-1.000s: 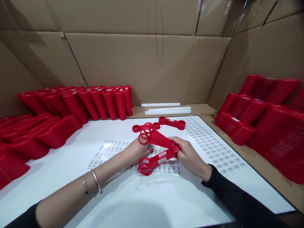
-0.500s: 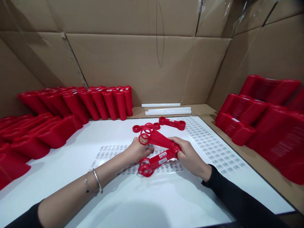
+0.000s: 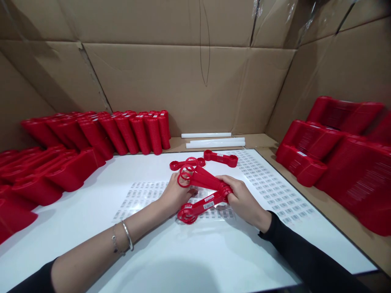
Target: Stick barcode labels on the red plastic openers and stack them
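Note:
My right hand (image 3: 242, 199) is closed on one end of a fanned bunch of flat red plastic pieces (image 3: 203, 191) with ring ends; some carry small white barcode labels. My left hand (image 3: 175, 193) rests under the fan's upper pieces, fingers curled against a sheet of barcode stickers (image 3: 139, 195) on the white table (image 3: 183, 256). What its fingertips pinch is hidden. Two more red pieces (image 3: 221, 158) lie flat on the table just beyond the hands.
Rows of stacked red pieces (image 3: 91, 136) fill the left side and back left. More red stacks (image 3: 336, 150) stand on the right. A second sticker sheet (image 3: 271, 183) lies at the right. Two white tubes (image 3: 214, 140) lie at the back. Cardboard walls (image 3: 183, 81) enclose the table.
The left hand has shifted slightly along the sticker sheet under the fan. The right hand and the bunch have hardly moved.

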Action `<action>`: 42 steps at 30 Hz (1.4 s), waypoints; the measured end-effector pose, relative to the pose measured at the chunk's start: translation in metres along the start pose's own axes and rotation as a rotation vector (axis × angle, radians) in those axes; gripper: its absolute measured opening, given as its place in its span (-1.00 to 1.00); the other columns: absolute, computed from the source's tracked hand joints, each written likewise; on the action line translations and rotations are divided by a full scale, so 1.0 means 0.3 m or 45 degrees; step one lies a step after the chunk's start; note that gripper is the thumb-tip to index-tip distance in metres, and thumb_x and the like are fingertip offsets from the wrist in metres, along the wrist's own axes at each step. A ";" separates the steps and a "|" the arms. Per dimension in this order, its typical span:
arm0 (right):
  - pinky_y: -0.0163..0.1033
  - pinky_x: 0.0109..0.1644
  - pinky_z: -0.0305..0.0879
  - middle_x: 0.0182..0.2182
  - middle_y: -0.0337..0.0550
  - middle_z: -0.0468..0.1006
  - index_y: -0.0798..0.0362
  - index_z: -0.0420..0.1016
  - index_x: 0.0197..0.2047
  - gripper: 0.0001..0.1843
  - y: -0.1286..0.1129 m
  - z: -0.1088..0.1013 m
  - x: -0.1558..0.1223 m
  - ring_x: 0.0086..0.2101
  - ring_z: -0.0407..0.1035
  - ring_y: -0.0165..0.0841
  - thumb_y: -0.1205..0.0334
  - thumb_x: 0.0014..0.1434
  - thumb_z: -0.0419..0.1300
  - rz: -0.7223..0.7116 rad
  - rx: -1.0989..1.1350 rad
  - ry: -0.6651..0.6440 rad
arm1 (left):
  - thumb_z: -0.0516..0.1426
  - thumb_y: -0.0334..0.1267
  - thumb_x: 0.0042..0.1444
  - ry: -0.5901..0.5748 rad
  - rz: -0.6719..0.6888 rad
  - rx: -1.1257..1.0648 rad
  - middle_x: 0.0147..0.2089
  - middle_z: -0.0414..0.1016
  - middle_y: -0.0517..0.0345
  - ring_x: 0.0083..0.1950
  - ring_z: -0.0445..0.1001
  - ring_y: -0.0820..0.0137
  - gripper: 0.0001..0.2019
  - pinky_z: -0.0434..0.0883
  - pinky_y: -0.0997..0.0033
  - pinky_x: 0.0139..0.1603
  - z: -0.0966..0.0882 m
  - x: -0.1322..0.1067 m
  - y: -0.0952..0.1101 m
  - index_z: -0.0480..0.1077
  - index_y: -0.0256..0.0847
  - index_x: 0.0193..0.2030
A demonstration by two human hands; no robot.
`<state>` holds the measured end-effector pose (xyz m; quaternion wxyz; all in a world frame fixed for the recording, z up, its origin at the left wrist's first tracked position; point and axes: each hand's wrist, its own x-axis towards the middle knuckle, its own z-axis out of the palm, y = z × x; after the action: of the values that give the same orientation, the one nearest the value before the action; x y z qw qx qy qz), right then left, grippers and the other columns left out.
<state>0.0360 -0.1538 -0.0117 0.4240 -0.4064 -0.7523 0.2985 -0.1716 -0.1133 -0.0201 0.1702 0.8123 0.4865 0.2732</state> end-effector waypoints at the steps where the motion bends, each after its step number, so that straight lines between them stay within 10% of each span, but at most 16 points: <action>1: -0.26 -0.14 0.28 -0.12 -0.12 0.52 0.05 0.45 -0.03 -0.35 0.000 0.000 0.000 -0.17 0.39 -0.32 0.63 -0.15 -0.11 0.008 0.002 0.003 | 0.07 -0.42 -0.11 0.001 0.035 0.052 -0.29 0.46 0.06 -0.19 0.41 0.24 -0.91 0.34 0.26 -0.16 0.000 -0.001 -0.002 0.35 -0.21 -0.42; 9: -0.26 -0.09 0.27 -0.11 -0.13 0.52 0.06 0.45 -0.04 -0.34 0.007 -0.003 0.005 -0.14 0.38 -0.31 0.62 -0.19 -0.12 0.036 -0.003 0.029 | 0.05 -0.38 -0.02 -0.096 -0.153 0.066 -0.30 0.49 0.05 -0.27 0.45 0.24 -0.86 0.36 0.32 -0.28 0.002 -0.001 -0.012 0.38 -0.23 -0.31; 14: -0.27 -0.13 0.30 -0.16 -0.15 0.54 0.07 0.45 -0.08 -0.39 0.012 -0.005 0.007 -0.17 0.40 -0.31 0.59 -0.16 -0.13 0.138 0.016 0.113 | 0.13 -0.22 -0.06 -0.367 -0.214 -0.334 -0.40 0.49 0.14 -0.32 0.46 0.30 -0.87 0.35 0.38 -0.32 -0.134 0.056 -0.004 0.39 -0.23 -0.41; 19: -0.28 -0.18 0.30 -0.21 -0.14 0.55 0.08 0.45 -0.12 -0.44 0.019 0.000 0.014 -0.19 0.41 -0.29 0.57 -0.15 -0.11 0.220 -0.011 0.174 | 0.20 -0.12 -0.09 -0.112 -0.367 -0.549 -0.48 0.43 0.20 -0.48 0.33 0.47 -0.78 0.26 0.50 -0.45 -0.239 0.076 0.036 0.39 -0.25 -0.45; 28: -0.26 -0.07 0.26 -0.13 -0.12 0.52 0.09 0.43 -0.04 -0.37 -0.004 0.022 0.007 -0.14 0.38 -0.30 0.58 -0.18 -0.12 0.099 -0.024 0.165 | 0.21 -0.07 -0.06 -0.097 -0.374 -0.948 -0.65 0.16 0.36 -0.62 0.08 0.58 -0.75 0.06 0.55 -0.62 -0.067 0.007 0.180 0.36 -0.23 -0.46; 42: -0.22 -0.08 0.28 -0.15 -0.13 0.52 0.07 0.41 -0.06 -0.39 -0.005 0.033 0.001 -0.14 0.37 -0.28 0.58 -0.18 -0.10 0.096 -0.021 0.166 | 0.23 -0.04 -0.06 0.100 -0.421 -0.923 -0.68 0.11 0.38 -0.62 0.09 0.57 -0.73 0.06 0.57 -0.62 -0.036 0.007 0.174 0.40 -0.23 -0.42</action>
<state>0.0266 -0.1554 -0.0149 0.4571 -0.4564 -0.7099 0.2808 -0.1412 -0.1358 0.0173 0.4688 0.5994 0.4887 0.4268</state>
